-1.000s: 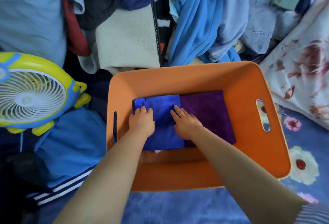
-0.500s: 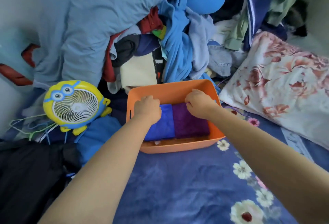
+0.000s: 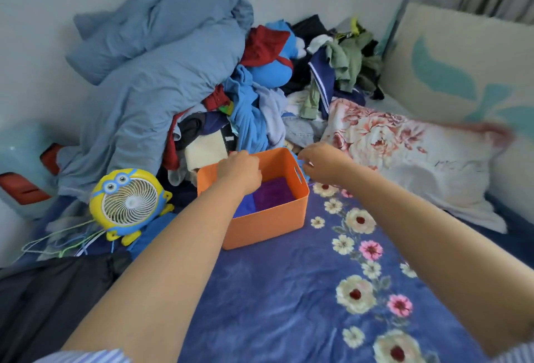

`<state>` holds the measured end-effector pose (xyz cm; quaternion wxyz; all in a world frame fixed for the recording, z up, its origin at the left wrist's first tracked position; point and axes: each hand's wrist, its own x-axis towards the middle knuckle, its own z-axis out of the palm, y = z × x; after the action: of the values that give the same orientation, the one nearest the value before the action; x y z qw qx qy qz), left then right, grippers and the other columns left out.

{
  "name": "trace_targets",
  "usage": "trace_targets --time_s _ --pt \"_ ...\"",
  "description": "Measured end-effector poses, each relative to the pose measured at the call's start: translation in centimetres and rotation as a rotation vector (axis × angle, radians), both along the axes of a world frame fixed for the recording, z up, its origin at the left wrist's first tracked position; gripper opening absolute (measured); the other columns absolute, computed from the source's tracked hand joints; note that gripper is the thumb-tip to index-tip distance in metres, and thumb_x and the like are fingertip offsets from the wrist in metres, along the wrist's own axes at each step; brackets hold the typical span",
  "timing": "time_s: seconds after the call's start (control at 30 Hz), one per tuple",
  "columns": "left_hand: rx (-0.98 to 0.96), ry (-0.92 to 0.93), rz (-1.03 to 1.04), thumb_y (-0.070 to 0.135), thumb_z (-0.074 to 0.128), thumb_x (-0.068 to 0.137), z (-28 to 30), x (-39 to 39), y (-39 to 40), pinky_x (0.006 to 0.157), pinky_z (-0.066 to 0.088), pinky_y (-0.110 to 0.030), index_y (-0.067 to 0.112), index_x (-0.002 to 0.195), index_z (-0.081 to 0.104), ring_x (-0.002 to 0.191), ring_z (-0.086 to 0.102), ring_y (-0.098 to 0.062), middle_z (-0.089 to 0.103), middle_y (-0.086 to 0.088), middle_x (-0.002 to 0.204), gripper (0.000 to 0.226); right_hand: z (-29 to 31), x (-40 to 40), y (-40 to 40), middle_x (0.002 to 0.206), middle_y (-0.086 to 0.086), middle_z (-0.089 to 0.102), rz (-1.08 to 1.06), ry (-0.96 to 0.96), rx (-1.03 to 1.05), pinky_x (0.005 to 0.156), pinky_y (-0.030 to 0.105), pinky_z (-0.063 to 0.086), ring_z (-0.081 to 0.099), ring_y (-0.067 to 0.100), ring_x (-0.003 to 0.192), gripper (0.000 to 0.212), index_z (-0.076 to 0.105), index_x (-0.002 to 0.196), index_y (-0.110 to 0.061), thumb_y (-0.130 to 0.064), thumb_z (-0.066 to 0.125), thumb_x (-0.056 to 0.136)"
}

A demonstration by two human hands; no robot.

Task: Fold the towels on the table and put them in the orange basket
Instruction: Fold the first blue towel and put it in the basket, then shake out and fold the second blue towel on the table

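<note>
Orange plastic is under our left hand (image 3: 241, 170), which is hovering curled and empty over the orange basket (image 3: 268, 219) at frame centre; our right hand (image 3: 323, 162) is hanging loosely open beside its far rim. We are judging the placing done: the blue towel (image 3: 242, 209) and purple towel (image 3: 273, 193) are lying folded inside, so next we are needing another towel.

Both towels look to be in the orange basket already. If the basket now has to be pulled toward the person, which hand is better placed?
Probably the left hand: it is over the orange basket, above the blue towel. The right hand hovers just outside the handle wall, empty.
</note>
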<state>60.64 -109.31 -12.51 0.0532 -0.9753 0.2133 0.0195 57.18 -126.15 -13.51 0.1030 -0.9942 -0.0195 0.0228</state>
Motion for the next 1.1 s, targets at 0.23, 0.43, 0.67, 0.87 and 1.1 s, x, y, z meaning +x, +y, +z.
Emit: trace_targets --time_s 0.23,0.43,0.67,0.87,1.1 --pt "-0.009 -0.023 -0.291 0.018 0.038 0.095 2.8 -11.3 -2.6 0.097 0.038 -0.041 0.008 0.126 0.049 0.126 0.040 -0.031 0.044 -0.013 0.134 0.034 3.0 -15.9 0.1 0.130 0.014 0.052 -0.252 -0.073 -0.066 0.099 0.041 0.043 0.050 0.029 0.118 0.037 0.048 0.128 -0.010 -0.013 0.039 0.092" --pt "-0.013 0.008 -0.591 0.022 0.036 0.096 3.9 -22.9 -8.0 0.093 0.042 -0.039 0.009 0.124 0.051 0.123 0.045 -0.032 0.046 -0.014 0.134 0.034 4.1 -31.2 -1.4 0.132 0.013 0.052 -0.543 -0.112 -0.069 0.102 0.035 0.038 0.045 0.027 0.123 0.037 0.050 0.128 -0.011 -0.014 0.042 0.092" --pt "-0.043 -0.055 -0.945 0.027 0.038 0.096 6.4 -38.3 -15.9 0.101 0.037 -0.038 0.012 0.129 0.049 0.129 0.040 -0.029 0.043 -0.012 0.135 0.038 6.6 -49.5 -4.4 0.130 0.016 0.054 -0.917 -0.176 -0.077 0.103 0.030 0.032 0.048 0.028 0.122 0.035 0.053 0.123 -0.003 -0.012 0.044 0.091" --pt "-0.082 -0.036 -1.231 0.024 0.038 0.095 6.7 -53.6 -21.9 0.096 0.040 -0.038 0.013 0.126 0.052 0.124 0.044 -0.029 0.047 -0.011 0.131 0.036 7.8 -66.0 -4.1 0.135 0.010 0.050 -1.215 -0.223 -0.082 0.101 0.029 0.038 0.046 0.024 0.124 0.036 0.050 0.129 -0.008 -0.014 0.044 0.094" --pt "-0.107 -0.031 -1.449 0.018 0.038 0.094 4.7 -70.1 -27.1 0.092 0.042 -0.038 0.012 0.123 0.055 0.121 0.045 -0.029 0.049 -0.011 0.128 0.034 7.4 -85.0 -5.0 0.136 0.010 0.049 -1.491 -0.209 -0.100 0.104 0.031 0.036 0.045 0.023 0.126 0.037 0.049 0.130 -0.008 -0.013 0.043 0.094"
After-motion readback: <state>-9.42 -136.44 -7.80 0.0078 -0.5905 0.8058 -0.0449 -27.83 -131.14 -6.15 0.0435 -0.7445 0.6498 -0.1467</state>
